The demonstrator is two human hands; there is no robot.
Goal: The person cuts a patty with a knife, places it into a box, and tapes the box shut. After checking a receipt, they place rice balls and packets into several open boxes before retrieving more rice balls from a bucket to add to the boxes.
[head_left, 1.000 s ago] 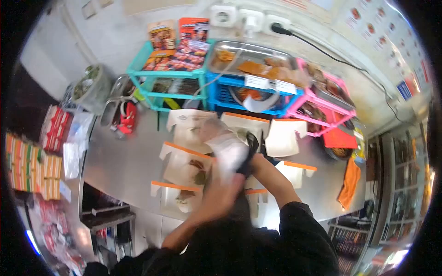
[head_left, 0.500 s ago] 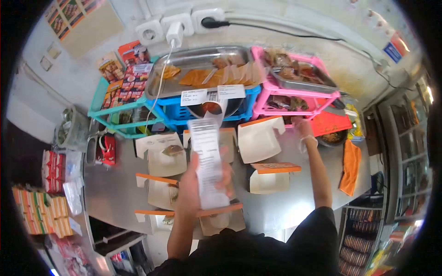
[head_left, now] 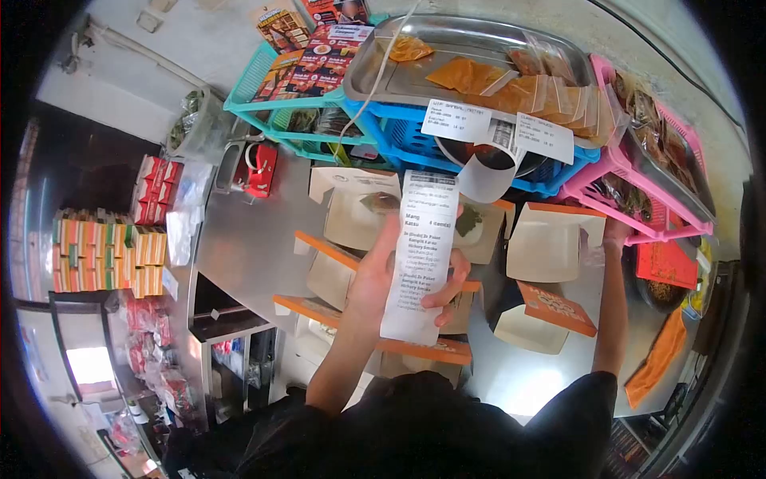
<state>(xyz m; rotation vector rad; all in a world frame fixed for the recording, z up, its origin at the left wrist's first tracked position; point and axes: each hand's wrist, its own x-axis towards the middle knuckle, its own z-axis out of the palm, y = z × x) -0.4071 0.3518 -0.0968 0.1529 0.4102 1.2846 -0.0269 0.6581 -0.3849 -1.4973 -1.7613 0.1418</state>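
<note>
Holding receipt (head_left: pixel 420 255) upright, left hand (head_left: pixel 373 286) seemingly behind

A long white receipt (head_left: pixel 420 255) printed with black text stands nearly upright, leaning slightly right, in the middle of the scene. Its lower half is pinched in the left hand (head_left: pixel 373 281) above the desk.

L hand (head_left: pixel 381 281) grips long receipt (head_left: pixel 420 254) upright, above open boxes (head_left: pixel 547 243) | R hand (head_left: pixel 615 233) at pink rack (head_left: pixel 638 209) | metal tray (head_left: pixel 447 48) on blue crate (head_left: pixel 415 137) | steel counter (head_left: pixel 247 247)
</note>
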